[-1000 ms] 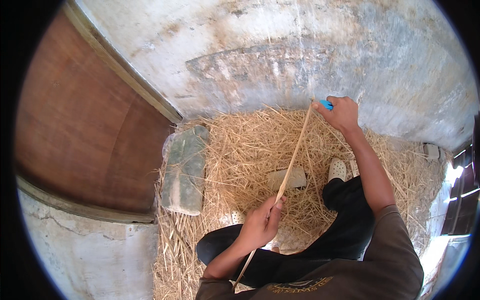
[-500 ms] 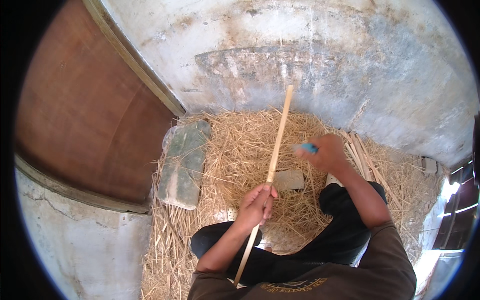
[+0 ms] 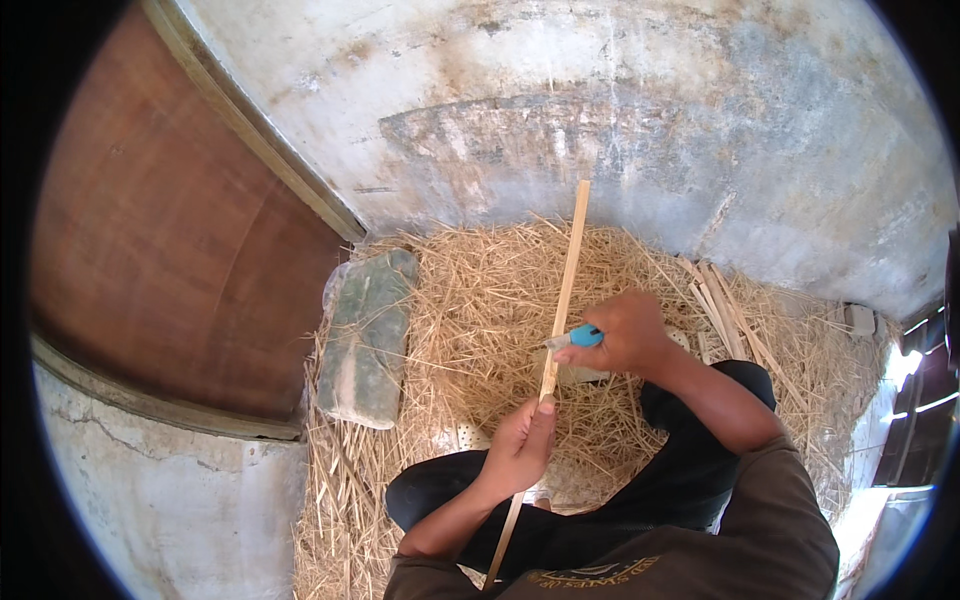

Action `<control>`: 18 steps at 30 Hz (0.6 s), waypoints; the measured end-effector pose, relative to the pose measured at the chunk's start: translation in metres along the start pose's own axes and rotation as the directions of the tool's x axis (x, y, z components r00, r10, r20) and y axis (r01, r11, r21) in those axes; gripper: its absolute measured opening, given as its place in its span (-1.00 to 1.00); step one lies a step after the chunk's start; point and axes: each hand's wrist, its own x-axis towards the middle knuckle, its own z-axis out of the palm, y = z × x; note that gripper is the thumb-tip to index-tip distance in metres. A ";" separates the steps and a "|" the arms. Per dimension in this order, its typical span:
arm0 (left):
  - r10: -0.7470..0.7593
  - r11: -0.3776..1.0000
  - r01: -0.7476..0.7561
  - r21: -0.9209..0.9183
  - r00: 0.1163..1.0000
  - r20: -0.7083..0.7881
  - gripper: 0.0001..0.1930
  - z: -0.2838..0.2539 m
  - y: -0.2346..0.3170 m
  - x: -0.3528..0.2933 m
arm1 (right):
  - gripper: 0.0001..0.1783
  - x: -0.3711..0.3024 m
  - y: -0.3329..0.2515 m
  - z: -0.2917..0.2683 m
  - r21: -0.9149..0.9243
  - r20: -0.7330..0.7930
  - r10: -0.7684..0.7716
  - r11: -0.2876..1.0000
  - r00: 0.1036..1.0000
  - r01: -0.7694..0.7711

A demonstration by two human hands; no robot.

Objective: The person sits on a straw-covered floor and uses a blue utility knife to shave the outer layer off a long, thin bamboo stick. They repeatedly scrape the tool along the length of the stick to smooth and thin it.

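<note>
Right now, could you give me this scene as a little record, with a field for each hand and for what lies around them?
Left hand: gripping a pale wooden strip below its middle
Right hand: gripping a blue-handled cutter
Blade: at the strip, above the left hand in the picture
Strip: slanting, upper end toward the wall
Floor: loose straw
Left side: greenish slab on the straw, near a brown door panel
Right side: loose wooden strips
</note>
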 end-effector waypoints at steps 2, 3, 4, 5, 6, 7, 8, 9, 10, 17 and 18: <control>0.094 0.989 -0.090 0.113 0.995 -0.028 -0.63 0.001 -0.006 0.001 | -0.21 0.006 0.014 0.001 -0.045 -0.050 -0.040 0.998 0.998 0.037; 0.120 0.985 -0.115 0.132 0.992 -0.030 -0.63 0.001 -0.008 0.001 | -0.21 0.010 0.020 0.001 -0.068 -0.077 -0.064 0.996 0.995 0.059; 0.146 0.979 -0.140 0.151 0.989 -0.031 -0.62 0.001 -0.010 0.002 | -0.23 0.011 0.020 0.000 -0.085 -0.082 -0.088 0.993 0.993 0.081; 0.172 0.972 -0.164 0.170 0.985 -0.032 -0.61 0.001 -0.011 0.002 | -0.26 0.012 0.019 -0.002 -0.102 -0.087 -0.111 0.990 0.990 0.102; 0.140 0.979 -0.136 0.151 0.990 -0.022 -0.61 0.001 -0.007 0.000 | -0.27 0.012 0.020 -0.004 -0.124 -0.093 -0.132 0.985 0.987 0.120; 0.108 0.985 -0.106 0.134 0.994 -0.007 -0.62 0.003 -0.001 -0.002 | -0.27 0.012 0.028 0.000 -0.156 -0.108 0.018 0.987 0.994 -0.035; 0.076 0.990 -0.076 0.117 0.997 0.010 -0.62 0.005 0.004 -0.003 | -0.27 0.012 0.044 0.009 -0.184 -0.128 0.168 0.964 0.978 -0.190; 0.067 0.991 -0.073 0.114 0.996 0.055 -0.62 0.007 0.002 -0.006 | -0.27 0.015 0.057 0.010 -0.207 -0.149 0.310 0.919 0.939 -0.336; 0.057 0.992 -0.067 0.110 0.994 0.093 -0.62 0.012 -0.003 -0.013 | -0.29 0.030 0.076 -0.014 -0.238 -0.136 0.434 0.858 0.891 -0.454; -0.023 0.997 0.034 -0.066 0.985 0.171 -0.59 0.008 -0.004 -0.013 | -0.41 0.009 0.055 -0.030 -0.048 -0.126 0.376 0.922 0.918 -0.384; -0.042 0.989 0.069 -0.132 0.980 0.196 -0.58 0.008 0.000 -0.011 | -0.41 0.006 0.049 -0.032 0.020 -0.122 0.381 0.924 0.917 -0.381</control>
